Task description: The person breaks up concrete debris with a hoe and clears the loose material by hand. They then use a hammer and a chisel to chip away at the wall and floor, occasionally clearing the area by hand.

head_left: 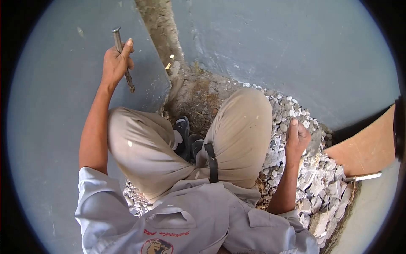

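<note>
My left hand is raised at the upper left, in front of the grey wall, its fingers closed around a metal chisel. The chisel's flat struck head points up and its dirty lower end sticks out below my fist. On the other side, my right hand is closed in a fist with the thumb on top, above a heap of broken rubble. Whatever that fist may hold is hidden. A rough vertical channel of exposed masonry runs down between the painted wall faces.
Grey painted wall rises ahead and to the left. Brown dirt lies at the wall's foot. My bent knees and dark shoes fill the middle. A curved orange-brown panel stands at the right, beside the rubble.
</note>
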The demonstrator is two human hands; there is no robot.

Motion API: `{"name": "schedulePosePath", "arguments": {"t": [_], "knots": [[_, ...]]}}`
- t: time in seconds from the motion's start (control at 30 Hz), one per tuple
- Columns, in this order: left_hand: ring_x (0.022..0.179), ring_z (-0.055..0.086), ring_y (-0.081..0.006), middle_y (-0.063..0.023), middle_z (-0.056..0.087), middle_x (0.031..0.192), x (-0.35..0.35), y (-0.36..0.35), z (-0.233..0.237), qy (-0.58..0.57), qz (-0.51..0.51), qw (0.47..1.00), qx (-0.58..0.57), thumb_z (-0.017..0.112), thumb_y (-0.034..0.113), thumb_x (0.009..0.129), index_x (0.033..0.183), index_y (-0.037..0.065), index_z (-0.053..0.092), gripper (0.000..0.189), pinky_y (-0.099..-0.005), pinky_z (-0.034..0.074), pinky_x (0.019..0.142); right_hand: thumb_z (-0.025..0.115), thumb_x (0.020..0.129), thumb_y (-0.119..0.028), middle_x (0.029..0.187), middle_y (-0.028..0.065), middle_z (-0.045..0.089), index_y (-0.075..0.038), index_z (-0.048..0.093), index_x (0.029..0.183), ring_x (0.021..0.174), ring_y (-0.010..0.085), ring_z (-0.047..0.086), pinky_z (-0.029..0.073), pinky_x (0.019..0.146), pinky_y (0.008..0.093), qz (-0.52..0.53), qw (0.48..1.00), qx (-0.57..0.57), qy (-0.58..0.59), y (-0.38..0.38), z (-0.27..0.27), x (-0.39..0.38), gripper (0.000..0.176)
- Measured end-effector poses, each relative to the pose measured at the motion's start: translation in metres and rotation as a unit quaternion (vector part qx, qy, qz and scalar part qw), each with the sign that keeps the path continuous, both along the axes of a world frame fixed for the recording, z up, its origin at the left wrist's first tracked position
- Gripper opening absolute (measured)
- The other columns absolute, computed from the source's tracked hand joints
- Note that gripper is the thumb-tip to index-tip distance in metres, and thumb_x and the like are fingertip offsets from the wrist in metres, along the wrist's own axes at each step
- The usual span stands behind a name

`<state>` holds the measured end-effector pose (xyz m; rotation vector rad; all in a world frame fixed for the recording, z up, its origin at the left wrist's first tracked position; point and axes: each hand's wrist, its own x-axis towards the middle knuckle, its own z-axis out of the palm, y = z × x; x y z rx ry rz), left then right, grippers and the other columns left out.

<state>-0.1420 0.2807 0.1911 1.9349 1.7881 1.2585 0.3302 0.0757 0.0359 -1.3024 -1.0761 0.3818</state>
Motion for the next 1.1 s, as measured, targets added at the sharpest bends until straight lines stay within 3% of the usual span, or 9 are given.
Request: {"name": "schedulePosePath", "arguments": {"t": [0.2,0.33,0.37,0.5,0.6,0.73,0.83,0.97,1.1], "knots": [[0.052,0.061,-0.0160,-0.0078,0.058,0.055,-0.028,-0.009,-0.001,-0.043,0.064,0.996,0.045,0.060,0.050,0.100,0.092,-0.003,0.068,0.055,-0.0322,0.047,0.055,0.074,0.095,-0.032,0.056,-0.0029,0.035,-0.005,0.038,0.059,0.055,0.0080,0.030,0.024,0.049,0.0300,0.075,0.982,-0.019,-0.173,-0.025,0.038,-0.030,0.057],[0.051,0.061,-0.0158,-0.0072,0.058,0.057,-0.034,-0.012,-0.002,-0.055,0.060,0.994,0.069,0.061,0.048,0.100,0.090,-0.004,0.067,0.053,-0.0323,0.047,0.054,0.080,0.085,-0.045,0.051,0.0062,0.050,0.000,0.054,0.060,0.047,0.0161,0.044,0.038,0.048,0.0337,0.055,0.952,-0.129,-0.272,-0.036,0.048,-0.040,0.058],[0.051,0.061,-0.0158,-0.0070,0.058,0.057,-0.035,-0.013,-0.002,-0.059,0.057,0.994,0.072,0.061,0.048,0.100,0.090,-0.004,0.067,0.053,-0.0323,0.047,0.054,0.082,0.080,-0.051,0.052,0.0117,0.055,0.001,0.059,0.062,0.046,0.0251,0.050,0.044,0.051,0.0373,0.026,0.922,-0.199,-0.330,-0.036,0.052,-0.043,0.060],[0.050,0.060,-0.0153,-0.0059,0.057,0.056,-0.033,-0.013,-0.001,-0.083,0.051,0.993,0.072,0.061,0.047,0.100,0.087,-0.002,0.067,0.051,-0.0329,0.047,0.053,0.082,0.082,-0.046,0.052,0.0135,0.053,0.001,0.058,0.066,0.046,0.0317,0.050,0.044,0.052,0.0408,0.074,0.856,-0.258,-0.442,-0.031,0.037,-0.059,0.055],[0.050,0.060,-0.0156,-0.0061,0.057,0.056,-0.032,-0.015,0.000,-0.080,0.048,0.993,0.069,0.061,0.046,0.100,0.086,-0.001,0.066,0.050,-0.0333,0.047,0.053,0.079,0.088,-0.031,0.052,0.0042,0.039,0.001,0.049,0.063,0.052,0.0122,0.037,0.035,0.048,0.0355,0.120,0.924,-0.230,-0.281,-0.031,0.020,-0.059,0.051],[0.051,0.061,-0.0159,-0.0057,0.058,0.056,-0.033,-0.010,-0.003,-0.066,0.056,0.994,0.067,0.061,0.047,0.100,0.082,0.000,0.065,0.050,-0.0337,0.047,0.054,0.073,0.093,-0.019,0.056,0.0041,0.039,0.001,0.048,0.065,0.055,0.0109,0.036,0.032,0.049,0.0337,0.155,0.938,-0.198,-0.239,-0.030,0.011,-0.065,0.042],[0.052,0.061,-0.0160,-0.0053,0.058,0.055,-0.034,-0.009,-0.005,-0.053,0.054,0.995,0.071,0.061,0.048,0.100,0.078,0.002,0.063,0.051,-0.0341,0.048,0.055,0.069,0.095,-0.018,0.059,0.0163,0.051,0.002,0.053,0.070,0.051,0.0253,0.041,0.040,0.051,0.0386,0.220,0.924,-0.203,-0.238,-0.036,0.008,-0.059,0.035],[0.052,0.061,-0.0171,-0.0057,0.058,0.055,-0.035,-0.010,-0.008,-0.025,0.056,0.996,0.061,0.059,0.050,0.100,0.076,0.003,0.062,0.053,-0.0350,0.048,0.056,0.067,0.095,-0.017,0.060,0.0171,0.053,0.000,0.056,0.072,0.053,0.0308,0.051,0.044,0.053,0.0385,0.298,0.893,-0.218,-0.257,-0.077,0.014,-0.062,0.030],[0.053,0.060,-0.0187,-0.0070,0.059,0.055,-0.044,-0.001,-0.015,0.013,0.043,0.998,0.050,0.058,0.057,0.099,0.076,0.002,0.062,0.059,-0.0377,0.049,0.056,0.068,0.094,-0.021,0.059,0.0178,0.052,-0.002,0.058,0.072,0.052,0.0312,0.050,0.044,0.053,0.0386,0.263,0.879,-0.236,-0.321,-0.104,0.008,-0.059,0.031]]}}
